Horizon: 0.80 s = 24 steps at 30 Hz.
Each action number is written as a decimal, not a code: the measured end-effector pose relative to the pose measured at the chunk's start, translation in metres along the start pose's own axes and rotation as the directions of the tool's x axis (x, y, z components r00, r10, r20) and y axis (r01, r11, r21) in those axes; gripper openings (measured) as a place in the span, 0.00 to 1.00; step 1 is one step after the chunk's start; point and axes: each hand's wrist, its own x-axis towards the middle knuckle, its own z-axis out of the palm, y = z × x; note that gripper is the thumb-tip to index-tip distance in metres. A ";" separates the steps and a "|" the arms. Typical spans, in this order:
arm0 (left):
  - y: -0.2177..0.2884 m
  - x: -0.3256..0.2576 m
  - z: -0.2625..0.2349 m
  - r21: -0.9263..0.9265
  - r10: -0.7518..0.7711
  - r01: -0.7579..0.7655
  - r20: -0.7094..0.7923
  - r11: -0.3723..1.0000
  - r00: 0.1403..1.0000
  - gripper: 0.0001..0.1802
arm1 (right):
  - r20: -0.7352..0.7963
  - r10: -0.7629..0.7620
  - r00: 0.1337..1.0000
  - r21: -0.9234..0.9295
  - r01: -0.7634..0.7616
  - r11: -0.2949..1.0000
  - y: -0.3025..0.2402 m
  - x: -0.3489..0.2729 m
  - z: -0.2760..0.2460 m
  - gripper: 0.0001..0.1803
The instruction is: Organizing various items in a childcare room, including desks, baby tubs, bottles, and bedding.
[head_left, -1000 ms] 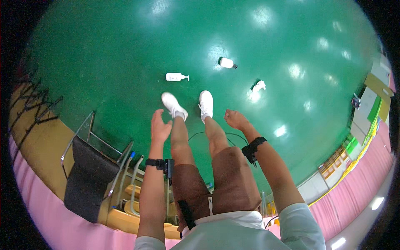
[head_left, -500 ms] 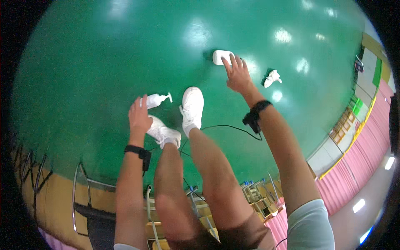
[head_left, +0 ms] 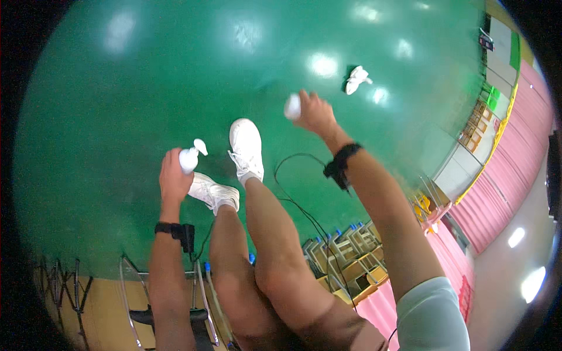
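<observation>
A white pump bottle point(head_left: 188, 159) is in my left hand point(head_left: 174, 180), whose fingers are wrapped round its body. Its pump head points up and toward my feet. In my right hand point(head_left: 317, 114), farther out and to the right, is a smooth white bottle-like container point(head_left: 293, 107). My fingers close round one end of it, and its outline is blurred. Beyond that hand a crumpled white cloth or tissue point(head_left: 356, 79) lies on the green floor point(head_left: 146, 99).
My white shoes point(head_left: 246, 146) stand between my hands. A black cable point(head_left: 310, 219) loops over the floor near my right wrist. Behind me are a chair with a metal frame point(head_left: 126, 292) and several stacked chairs point(head_left: 345, 248). A pink curtain point(head_left: 497, 175) hangs at the right.
Both hands have lifted the white bottles off the floor. The pump bottle has turned more upright, and my right hand has drawn nearer with the white container. The view has shifted.
</observation>
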 end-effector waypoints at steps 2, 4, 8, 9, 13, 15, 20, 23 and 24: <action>0.023 -0.018 -0.063 -0.056 -0.076 0.071 -0.081 0.996 0.994 0.30 | 0.149 0.082 0.985 0.058 -0.092 0.994 -0.012 -0.050 -0.036 0.40; 0.058 -0.047 -0.121 -0.170 -0.128 0.100 -0.162 0.980 0.978 0.29 | 0.135 0.100 0.986 0.082 -0.112 0.990 -0.004 -0.115 -0.072 0.45; 0.101 -0.126 -0.239 -0.320 -0.275 0.184 -0.265 0.929 0.924 0.31 | 0.336 0.144 0.931 0.146 -0.203 0.968 -0.016 -0.211 -0.174 0.55; 0.110 -0.149 -0.274 -0.341 -0.309 0.206 -0.280 0.917 0.909 0.32 | 0.357 0.153 0.922 0.106 -0.203 0.974 -0.023 -0.230 -0.201 0.56; 0.146 -0.229 -0.389 -0.437 -0.374 0.182 -0.409 0.881 0.832 0.33 | 0.387 0.084 0.918 0.037 -0.107 0.994 -0.041 -0.271 -0.323 0.59; 0.152 -0.260 -0.439 -0.476 -0.406 0.174 -0.444 0.862 0.799 0.34 | 0.379 0.063 0.923 0.081 -0.101 0.992 -0.056 -0.276 -0.387 0.55; 0.148 -0.299 -0.533 -0.483 -0.423 0.141 -0.547 0.864 0.722 0.33 | 0.122 0.041 0.992 0.007 -0.043 0.999 -0.109 -0.268 -0.508 0.51; 0.124 -0.310 -0.579 -0.489 -0.414 0.097 -0.597 0.867 0.687 0.32 | 0.079 0.092 0.993 0.136 -0.102 0.985 -0.155 -0.241 -0.586 0.51; 0.118 -0.303 -0.597 -0.498 -0.385 0.035 -0.623 0.867 0.681 0.31 | 0.026 0.079 0.997 0.134 -0.081 0.988 -0.169 -0.238 -0.596 0.51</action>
